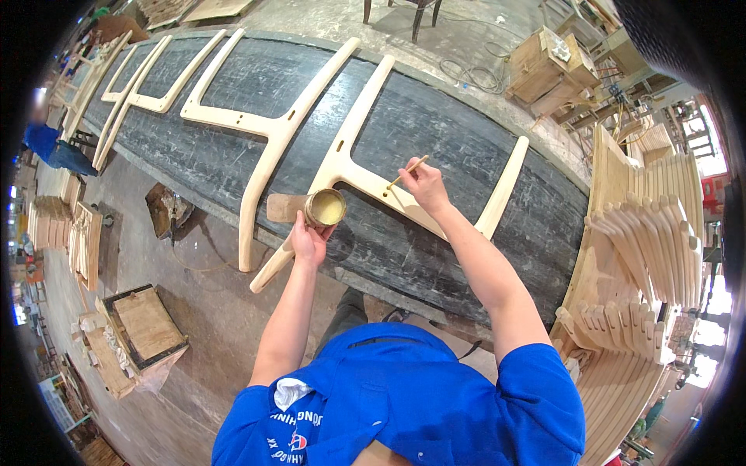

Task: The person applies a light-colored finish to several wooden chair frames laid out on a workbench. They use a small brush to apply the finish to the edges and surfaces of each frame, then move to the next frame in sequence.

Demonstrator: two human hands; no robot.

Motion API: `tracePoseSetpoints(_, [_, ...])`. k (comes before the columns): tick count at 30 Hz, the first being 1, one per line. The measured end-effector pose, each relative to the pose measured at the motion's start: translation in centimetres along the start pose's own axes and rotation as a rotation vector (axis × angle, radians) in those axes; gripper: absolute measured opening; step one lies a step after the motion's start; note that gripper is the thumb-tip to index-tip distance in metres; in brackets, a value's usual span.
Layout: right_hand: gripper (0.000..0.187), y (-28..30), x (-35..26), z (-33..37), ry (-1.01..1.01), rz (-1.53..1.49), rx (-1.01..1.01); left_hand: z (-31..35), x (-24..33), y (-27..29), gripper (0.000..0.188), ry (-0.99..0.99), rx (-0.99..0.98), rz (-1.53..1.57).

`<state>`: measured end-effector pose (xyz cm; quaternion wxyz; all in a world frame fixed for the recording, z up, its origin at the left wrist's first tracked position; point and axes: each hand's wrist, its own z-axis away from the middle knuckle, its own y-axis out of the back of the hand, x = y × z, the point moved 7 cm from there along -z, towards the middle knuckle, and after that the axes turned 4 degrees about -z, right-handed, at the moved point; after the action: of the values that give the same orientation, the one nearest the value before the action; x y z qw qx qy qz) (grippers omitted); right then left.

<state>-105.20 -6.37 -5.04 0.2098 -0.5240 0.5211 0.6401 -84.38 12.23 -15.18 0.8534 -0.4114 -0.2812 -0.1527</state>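
My left hand (312, 242) grips a round can (327, 206) of pale yellow, glue-like stuff from below. A flat brown wooden piece (284, 207) juts out at the can's left side; whether it is joined to the can I cannot tell. Between the fingers of my right hand (425, 186) a thin wooden stick (418, 164) is pinched. The stick's lower tip is at or close to small dark holes in the crosspiece of a pale wooden chair-side frame (357, 172). That frame lies flat on the dark table (466, 116), partly under the can.
More pale frames (268, 124) lie along the table to the left. Stacked curved wooden parts (645, 241) stand at its right end. A wooden box (148, 330) sits on the floor at lower left, and a wooden cabinet (544, 66) stands beyond. Another person (50, 144) is at far left.
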Motion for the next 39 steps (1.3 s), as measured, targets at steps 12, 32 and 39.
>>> tracePoseSetpoints(12, [0.007,1.3,-3.3,0.6,0.112,0.041,-0.351,1.6,0.7,1.8,0.049,-0.046,0.041,-0.01])
tracePoseSetpoints(32, [0.019,-2.8,-4.2,1.3,0.194,0.541,-0.376,2.5,-1.9,-1.7,0.043,-0.084,0.002,-0.063])
tracePoseSetpoints(39, [0.013,2.6,-6.2,5.5,0.338,0.045,-0.193,2.0,-2.4,-3.9,0.04,-0.128,0.012,-0.174])
